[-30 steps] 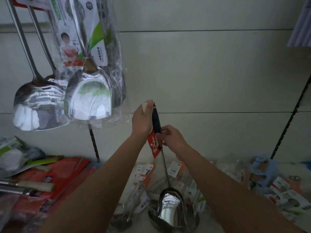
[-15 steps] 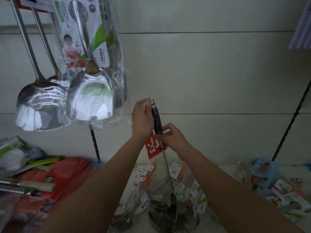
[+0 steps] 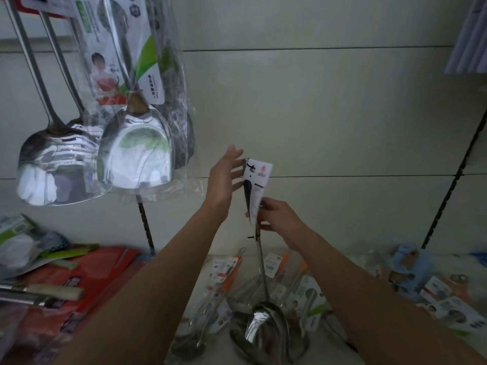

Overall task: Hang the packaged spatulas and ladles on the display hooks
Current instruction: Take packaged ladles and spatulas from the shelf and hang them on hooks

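My right hand (image 3: 276,217) pinches a steel spatula (image 3: 261,262) by the lower end of its dark handle, blade hanging down. A white label card (image 3: 257,184) wraps the handle's top. My left hand (image 3: 225,180) is flat and spread beside the card, fingertips at its upper edge; whether they touch it is unclear. No hook is visible at the handle's top. Several packaged steel spatulas (image 3: 134,151) hang at the upper left in clear bags.
A shelf below holds a pile of packaged ladles and spatulas (image 3: 266,285), red packages (image 3: 79,270) at left and blue-carded items (image 3: 413,267) at right. Slotted black uprights (image 3: 452,185) run up the pale wall panels.
My left hand has let go of the handle's top and spread flat. The label now shows its white face instead of red, and the spatula blade has turned to face me.
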